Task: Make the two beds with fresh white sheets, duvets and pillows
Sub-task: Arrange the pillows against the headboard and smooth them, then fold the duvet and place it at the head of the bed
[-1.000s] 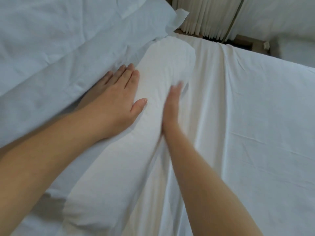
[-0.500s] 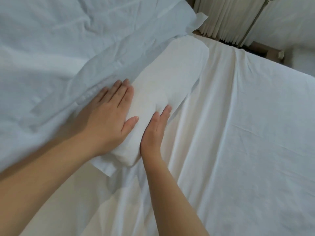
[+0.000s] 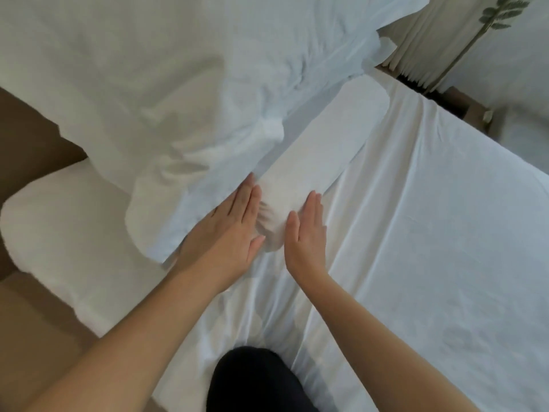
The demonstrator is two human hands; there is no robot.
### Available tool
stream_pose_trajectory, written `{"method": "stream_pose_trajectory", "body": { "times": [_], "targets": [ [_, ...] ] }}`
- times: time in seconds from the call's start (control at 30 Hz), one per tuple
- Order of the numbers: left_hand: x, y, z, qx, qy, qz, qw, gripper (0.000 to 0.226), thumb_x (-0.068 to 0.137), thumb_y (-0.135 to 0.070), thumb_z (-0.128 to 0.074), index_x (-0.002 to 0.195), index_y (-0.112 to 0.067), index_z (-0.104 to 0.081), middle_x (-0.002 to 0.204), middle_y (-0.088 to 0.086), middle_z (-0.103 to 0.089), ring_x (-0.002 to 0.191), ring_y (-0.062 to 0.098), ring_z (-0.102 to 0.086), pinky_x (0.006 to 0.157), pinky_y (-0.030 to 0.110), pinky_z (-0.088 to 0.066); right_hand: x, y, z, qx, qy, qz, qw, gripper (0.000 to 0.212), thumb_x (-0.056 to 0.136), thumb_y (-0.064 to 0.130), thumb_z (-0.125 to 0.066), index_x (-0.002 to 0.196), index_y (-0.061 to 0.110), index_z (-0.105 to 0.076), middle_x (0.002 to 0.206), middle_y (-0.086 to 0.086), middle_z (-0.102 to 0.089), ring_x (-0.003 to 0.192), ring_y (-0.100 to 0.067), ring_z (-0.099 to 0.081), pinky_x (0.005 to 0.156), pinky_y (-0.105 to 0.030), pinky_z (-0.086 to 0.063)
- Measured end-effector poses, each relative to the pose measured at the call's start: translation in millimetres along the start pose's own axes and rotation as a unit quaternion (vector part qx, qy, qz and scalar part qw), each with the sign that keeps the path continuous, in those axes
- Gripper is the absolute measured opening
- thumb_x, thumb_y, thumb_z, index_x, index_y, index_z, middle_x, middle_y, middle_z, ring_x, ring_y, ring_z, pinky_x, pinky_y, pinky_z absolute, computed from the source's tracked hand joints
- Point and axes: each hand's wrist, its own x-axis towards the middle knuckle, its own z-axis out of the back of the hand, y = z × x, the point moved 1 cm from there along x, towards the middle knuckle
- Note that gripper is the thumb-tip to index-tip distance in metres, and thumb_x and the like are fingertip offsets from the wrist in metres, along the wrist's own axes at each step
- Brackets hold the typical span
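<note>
A long white pillow point(image 3: 329, 144) lies diagonally on the bed's white sheet point(image 3: 430, 233), half tucked under a crumpled pillowcase or duvet cover point(image 3: 178, 84) at upper left. My left hand point(image 3: 225, 236) lies flat, fingers together, against the pillow's near left side, on the cover's edge. My right hand point(image 3: 306, 233) stands on edge, fingers straight, pressing the pillow's near right side. Between the two hands the pillow's near end is squeezed. Neither hand grips anything.
The mattress corner point(image 3: 59, 233) sticks out bare at the left above a brown floor point(image 3: 29, 337). Pleated curtains point(image 3: 421, 40) and a wooden ledge point(image 3: 469, 105) are at the upper right. My dark-clad knee point(image 3: 255, 382) rests at the bed's near edge.
Both hands have slid back along the pillow toward its near end. The view has pulled back, showing the mattress corner, floor and my knee.
</note>
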Motion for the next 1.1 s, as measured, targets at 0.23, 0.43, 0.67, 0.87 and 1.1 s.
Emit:
{"method": "stream_pose_trajectory", "body": {
  "times": [0.23,0.43,0.67,0.87,1.1],
  "targets": [
    [-90.6,16.7,-20.5,-0.018,0.075,0.107,0.991,0.073,0.096,-0.050,-0.010,0.147,-0.005,0.017,0.161,0.013,0.014,0.150,0.023,0.008,0.122,0.039,-0.004,-44.4,13.1,13.5,-0.439,0.086,0.107,0.888,0.072,0.099,0.059,-0.012,0.156,0.021,0.010,0.163,-0.004,0.017,0.149,-0.029,0.018,0.118,-0.056,0.007],
    [-226.3,-3.0,-0.2,-0.007,0.094,0.177,0.980,0.073,0.094,-0.052,-0.001,0.146,-0.005,0.021,0.160,0.014,0.016,0.149,0.026,0.014,0.122,0.040,0.003,-161.5,30.6,9.7,-0.506,0.163,0.228,0.816,0.066,0.100,0.059,-0.014,0.156,0.029,0.005,0.164,-0.006,0.013,0.149,-0.032,0.015,0.117,-0.059,0.005],
    [-400.0,30.2,41.6,-0.037,-0.008,0.350,0.936,0.079,0.092,-0.059,-0.005,0.155,-0.011,0.005,0.162,0.007,0.009,0.149,0.022,0.008,0.119,0.035,0.004,-279.2,120.3,-49.0,-0.497,0.182,0.412,0.742,0.066,0.097,0.060,-0.007,0.155,0.032,0.008,0.163,-0.004,0.017,0.149,-0.030,0.018,0.119,-0.057,0.006],
    [-576.9,31.9,45.3,-0.033,-0.053,0.517,0.853,0.087,0.088,-0.062,0.018,0.154,-0.008,-0.003,0.162,0.011,-0.005,0.150,0.027,-0.005,0.122,0.042,-0.008,-404.8,192.6,-138.7,-0.440,0.220,0.583,0.647,0.067,0.099,0.060,-0.020,0.155,0.034,0.005,0.163,-0.003,0.018,0.149,-0.029,0.019,0.119,-0.058,0.005],
    [-725.9,18.0,42.4,-0.013,-0.089,0.659,0.746,0.082,0.096,-0.057,0.005,0.152,-0.003,-0.019,0.159,0.016,-0.019,0.148,0.031,-0.017,0.120,0.046,-0.015,-552.1,245.3,-219.9,-0.389,0.258,0.716,0.519,0.067,0.099,0.058,-0.021,0.155,0.034,0.007,0.162,-0.003,0.022,0.148,-0.030,0.022,0.118,-0.056,0.008]
  ]
}}
